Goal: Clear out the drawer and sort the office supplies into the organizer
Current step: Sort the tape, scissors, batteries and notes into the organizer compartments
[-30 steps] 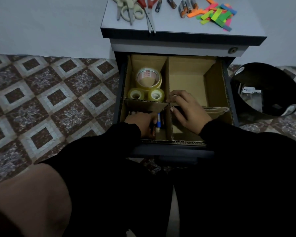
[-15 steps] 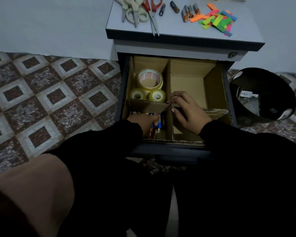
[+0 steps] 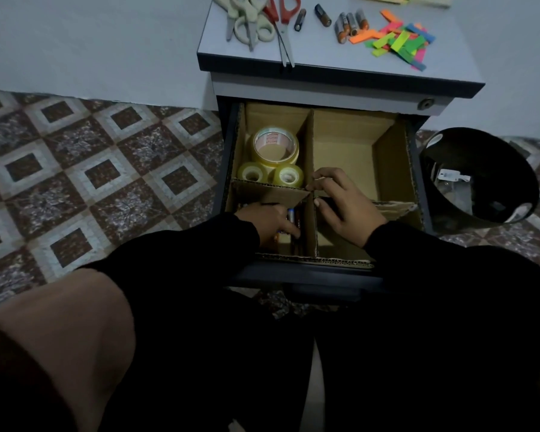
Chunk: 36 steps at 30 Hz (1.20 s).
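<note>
Below the cabinet's surface [image 3: 340, 62], our cardboard organizer [image 3: 390, 169] fills the open drawer. Our right hand [image 3: 345, 204] pinches the centre divider; our left hand [image 3: 267, 224], fingers curled, touches pens [image 3: 293, 218] near-left; grip unclear.

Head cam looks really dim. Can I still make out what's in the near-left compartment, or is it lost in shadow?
Head view: underexposed, wide-angle bending at the edges; near-left compartment is shadowed and mostly covered by the left hand, so its pen-like contents are unclear; tape rolls read clearly.
</note>
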### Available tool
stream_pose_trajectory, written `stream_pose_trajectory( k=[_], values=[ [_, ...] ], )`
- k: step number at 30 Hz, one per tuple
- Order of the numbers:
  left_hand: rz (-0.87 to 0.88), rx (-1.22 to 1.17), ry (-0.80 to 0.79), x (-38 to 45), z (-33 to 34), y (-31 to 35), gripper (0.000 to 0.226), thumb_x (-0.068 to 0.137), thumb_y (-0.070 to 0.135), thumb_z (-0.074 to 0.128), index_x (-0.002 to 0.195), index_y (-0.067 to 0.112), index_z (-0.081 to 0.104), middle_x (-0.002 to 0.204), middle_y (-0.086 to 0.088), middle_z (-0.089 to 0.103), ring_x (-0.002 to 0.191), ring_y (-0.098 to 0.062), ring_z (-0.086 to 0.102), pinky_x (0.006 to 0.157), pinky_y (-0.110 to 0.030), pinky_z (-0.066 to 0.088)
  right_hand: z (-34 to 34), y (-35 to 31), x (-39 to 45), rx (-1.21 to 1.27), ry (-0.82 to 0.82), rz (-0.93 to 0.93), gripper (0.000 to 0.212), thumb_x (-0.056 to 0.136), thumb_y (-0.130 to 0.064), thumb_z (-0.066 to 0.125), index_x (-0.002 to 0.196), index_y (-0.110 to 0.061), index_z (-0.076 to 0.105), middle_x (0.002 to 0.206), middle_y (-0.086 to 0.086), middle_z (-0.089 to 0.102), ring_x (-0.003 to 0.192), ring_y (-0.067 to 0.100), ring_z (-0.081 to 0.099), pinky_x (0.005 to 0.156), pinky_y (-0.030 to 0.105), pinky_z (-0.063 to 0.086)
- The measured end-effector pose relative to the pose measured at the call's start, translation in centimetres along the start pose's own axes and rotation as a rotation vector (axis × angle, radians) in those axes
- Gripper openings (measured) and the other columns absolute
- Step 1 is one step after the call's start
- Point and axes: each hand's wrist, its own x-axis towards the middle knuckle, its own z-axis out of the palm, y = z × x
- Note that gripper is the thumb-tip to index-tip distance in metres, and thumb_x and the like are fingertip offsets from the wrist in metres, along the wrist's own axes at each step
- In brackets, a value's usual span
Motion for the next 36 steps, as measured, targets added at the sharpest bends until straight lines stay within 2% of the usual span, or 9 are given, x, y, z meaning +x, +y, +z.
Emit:
stream_pose_trajectory(
  k=[3, 5, 10, 16, 20, 25, 29, 33, 36],
  values=[
    [-0.006, 0.030, 0.100, -0.1, -0.3, -0.2, 0.034, 0.087, 0.019, 0.062, 0.119, 0.028, 0.058, 0.122, -0.005, 0.045, 0.113, -0.024, 0.049, 0.091, -0.032, 0.038, 0.1, 0.0, 0.0, -0.001, 0.003, 0.007, 0.030, 0.090, -0.016, 0.048, 0.115, 0.000, 0.055, 0.126, 0.016, 0.046, 0.115, 0.026, 0.049, 0.099, 0.031, 0.041],
    [0.023, 0.040, 0.123, -0.2, -0.3, -0.2, 0.035, 0.086, 0.020, 0.064, 0.119, 0.029, 0.057, 0.121, -0.004, 0.046, 0.111, -0.023, 0.049, 0.092, -0.033, 0.040, 0.1, 0.0, 0.0, 0.002, 0.002, 0.006, 0.033, 0.090, -0.020, 0.046, 0.115, 0.000, 0.055, 0.126, 0.016, 0.046, 0.115, 0.026, 0.050, 0.099, 0.033, 0.043],
    [-0.040, 0.017, -0.005, 0.5, 0.3, 0.0, 0.038, 0.090, 0.027, 0.056, 0.127, 0.033, 0.054, 0.130, -0.007, 0.044, 0.125, -0.030, 0.040, 0.102, -0.045, 0.036, 0.2, 0.0, 0.0, 0.028, 0.007, 0.002, 0.045, 0.089, -0.031, 0.036, 0.114, 0.001, 0.056, 0.125, 0.017, 0.047, 0.115, 0.027, 0.050, 0.099, 0.030, 0.040],
    [-0.054, 0.016, 0.030, 0.3, 0.1, 0.0, 0.029, 0.094, 0.018, 0.053, 0.119, 0.029, 0.063, 0.132, -0.002, 0.045, 0.127, -0.021, 0.038, 0.102, -0.031, 0.025, 0.2, 0.1, 0.0, 0.013, 0.011, 0.005, 0.043, 0.089, -0.030, 0.037, 0.113, -0.001, 0.056, 0.125, 0.017, 0.047, 0.115, 0.026, 0.050, 0.099, 0.029, 0.039],
    [-0.102, -0.059, 0.011, 0.3, -0.1, 0.0, 0.032, 0.089, 0.029, 0.060, 0.119, 0.021, 0.060, 0.129, -0.006, 0.047, 0.124, -0.026, 0.041, 0.102, -0.032, 0.025, 0.2, 0.0, 0.0, 0.021, 0.002, -0.005, 0.042, 0.089, -0.029, 0.037, 0.112, 0.001, 0.057, 0.124, 0.018, 0.048, 0.115, 0.028, 0.050, 0.099, 0.030, 0.040],
    [-0.099, -0.039, -0.017, 0.1, -0.1, 0.0, 0.031, 0.089, 0.027, 0.060, 0.120, 0.028, 0.062, 0.131, -0.006, 0.043, 0.127, -0.025, 0.038, 0.106, -0.036, 0.022, 0.1, -0.1, 0.0, 0.011, -0.010, 0.001, 0.040, 0.089, -0.028, 0.037, 0.111, 0.000, 0.056, 0.124, 0.017, 0.048, 0.113, 0.026, 0.050, 0.098, 0.026, 0.038],
    [-0.057, 0.008, -0.026, 0.0, -0.2, 0.0, 0.032, 0.092, 0.025, 0.058, 0.122, 0.035, 0.060, 0.131, -0.006, 0.041, 0.125, -0.026, 0.038, 0.105, -0.037, 0.028, 0.0, -0.3, 0.0, 0.000, -0.015, 0.009, 0.039, 0.089, -0.025, 0.039, 0.111, 0.000, 0.057, 0.123, 0.018, 0.049, 0.112, 0.028, 0.051, 0.097, 0.032, 0.041],
    [-0.031, -0.137, 0.020, -0.2, -0.7, -0.3, 0.040, 0.083, 0.024, 0.069, 0.122, 0.023, 0.060, 0.118, -0.006, 0.048, 0.108, -0.022, 0.051, 0.093, -0.032, 0.043, -0.4, -0.4, 0.1, -0.011, -0.036, 0.007, 0.029, 0.087, -0.013, 0.049, 0.110, 0.001, 0.058, 0.121, 0.020, 0.051, 0.110, 0.032, 0.053, 0.096, 0.033, 0.041],
    [-0.074, -0.395, 0.082, -1.2, -2.3, -0.1, 0.016, 0.080, 0.028, 0.072, 0.092, 0.021, 0.064, 0.082, 0.006, 0.056, 0.078, -0.012, 0.054, 0.073, -0.025, 0.043, -1.3, -0.5, 0.3, -0.044, -0.061, -0.005, 0.033, 0.088, -0.019, 0.049, 0.112, 0.001, 0.057, 0.118, 0.020, 0.053, 0.105, 0.034, 0.055, 0.093, 0.037, 0.046]
  ],
)
